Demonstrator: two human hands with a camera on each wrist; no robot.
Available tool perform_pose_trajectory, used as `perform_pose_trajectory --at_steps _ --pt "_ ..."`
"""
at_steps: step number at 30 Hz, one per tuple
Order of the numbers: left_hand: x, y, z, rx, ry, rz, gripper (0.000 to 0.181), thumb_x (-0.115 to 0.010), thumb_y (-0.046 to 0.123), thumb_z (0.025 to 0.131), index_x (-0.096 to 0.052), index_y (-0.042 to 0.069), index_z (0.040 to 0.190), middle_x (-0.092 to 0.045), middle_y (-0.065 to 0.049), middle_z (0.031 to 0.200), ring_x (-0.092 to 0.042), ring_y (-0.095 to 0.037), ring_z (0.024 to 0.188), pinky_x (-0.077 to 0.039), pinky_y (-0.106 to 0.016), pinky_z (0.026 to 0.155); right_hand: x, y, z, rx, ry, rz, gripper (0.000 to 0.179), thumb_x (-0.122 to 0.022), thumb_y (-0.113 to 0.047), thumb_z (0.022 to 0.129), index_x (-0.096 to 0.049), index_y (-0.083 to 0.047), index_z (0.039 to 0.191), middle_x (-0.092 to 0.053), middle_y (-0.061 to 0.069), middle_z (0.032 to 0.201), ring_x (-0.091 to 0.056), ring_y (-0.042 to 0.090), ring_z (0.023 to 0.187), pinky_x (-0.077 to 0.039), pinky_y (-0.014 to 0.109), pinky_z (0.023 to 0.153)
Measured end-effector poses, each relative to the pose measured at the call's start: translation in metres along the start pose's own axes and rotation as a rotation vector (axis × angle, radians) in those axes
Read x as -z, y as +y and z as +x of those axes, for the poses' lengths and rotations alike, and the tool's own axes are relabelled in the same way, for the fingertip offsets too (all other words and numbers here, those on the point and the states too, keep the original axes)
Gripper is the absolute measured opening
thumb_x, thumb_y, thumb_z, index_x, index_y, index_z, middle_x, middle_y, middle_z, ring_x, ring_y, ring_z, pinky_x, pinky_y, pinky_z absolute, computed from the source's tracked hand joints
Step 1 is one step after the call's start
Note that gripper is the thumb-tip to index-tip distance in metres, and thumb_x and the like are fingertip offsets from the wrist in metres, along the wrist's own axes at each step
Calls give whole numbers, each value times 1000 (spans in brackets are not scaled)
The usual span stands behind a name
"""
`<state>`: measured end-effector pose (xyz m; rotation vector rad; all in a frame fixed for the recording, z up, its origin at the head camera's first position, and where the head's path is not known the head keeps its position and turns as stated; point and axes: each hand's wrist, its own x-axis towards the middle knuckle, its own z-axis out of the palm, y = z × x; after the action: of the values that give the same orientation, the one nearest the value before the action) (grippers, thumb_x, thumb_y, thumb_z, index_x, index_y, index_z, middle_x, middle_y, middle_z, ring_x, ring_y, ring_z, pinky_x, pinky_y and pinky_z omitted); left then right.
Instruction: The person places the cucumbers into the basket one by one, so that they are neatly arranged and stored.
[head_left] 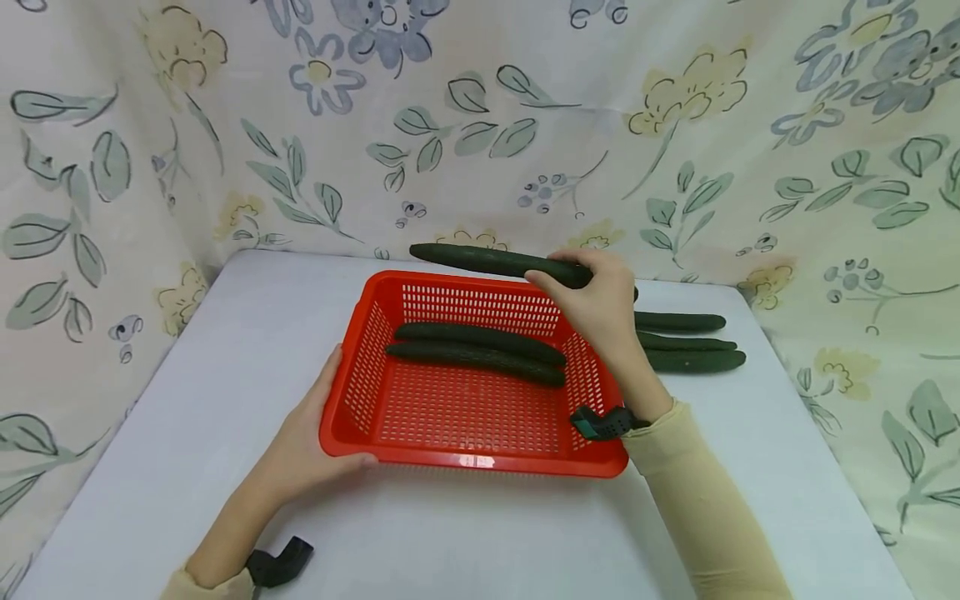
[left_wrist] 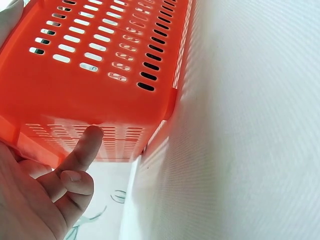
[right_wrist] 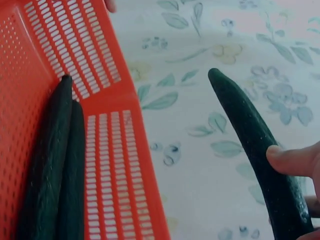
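A red plastic basket with slotted walls stands mid-table. At its near left corner, my left hand grips it, thumb along the front rim and fingers against the outside of the left wall; the left wrist view shows one fingertip touching the red wall. My right hand holds a dark green cucumber near its right end, above the basket's back rim. The thumb presses on the cucumber in the right wrist view. Two more cucumbers lie side by side inside the basket, toward its back.
Several cucumbers lie on the white table to the right of the basket, partly hidden behind my right arm. A floral cloth hangs behind the table and at its sides. Dark devices are strapped to both wrists.
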<state>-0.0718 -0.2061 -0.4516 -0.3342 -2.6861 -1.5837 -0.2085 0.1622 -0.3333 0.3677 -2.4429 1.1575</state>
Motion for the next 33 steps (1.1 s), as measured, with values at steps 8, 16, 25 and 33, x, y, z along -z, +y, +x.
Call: perform_pose_trajectory --at_steps 8,16,25,33 --pt "0 0 0 -2 -1 -15 136 -97 32 73 -4 36 172 -38 -9 167 -55 -31 130 -60 -26 82 -23 -14 1 5 -65 -25 42 -91 -42 85 -82 -11 112 -78 9 114 -68 29 112 -53 50 98" --pt "-1 0 -2 -4 4 -14 137 -98 33 72 -4 38 171 -38 -10 167 -57 -32 128 -61 -27 81 -36 -14 -6 6 -130 -56 40 -91 -42 84 -83 -11 109 -79 8 113 -71 28 107 -56 47 89" --pt "2 1 -2 -5 14 8 138 -98 34 71 -3 36 172 -38 -10 167 -57 -31 126 -60 -27 81 -48 -17 -8 -46 -252 -256 37 -87 -49 86 -83 -16 101 -75 0 82 -61 19 68 -44 35 54" --pt "1 -1 -2 -13 12 8 138 -99 32 71 -4 36 172 -37 -10 168 -57 -32 127 -60 -26 81 -62 -24 -18 -98 -386 -389 43 -89 -50 83 -84 -16 108 -79 1 98 -65 22 92 -54 39 67"
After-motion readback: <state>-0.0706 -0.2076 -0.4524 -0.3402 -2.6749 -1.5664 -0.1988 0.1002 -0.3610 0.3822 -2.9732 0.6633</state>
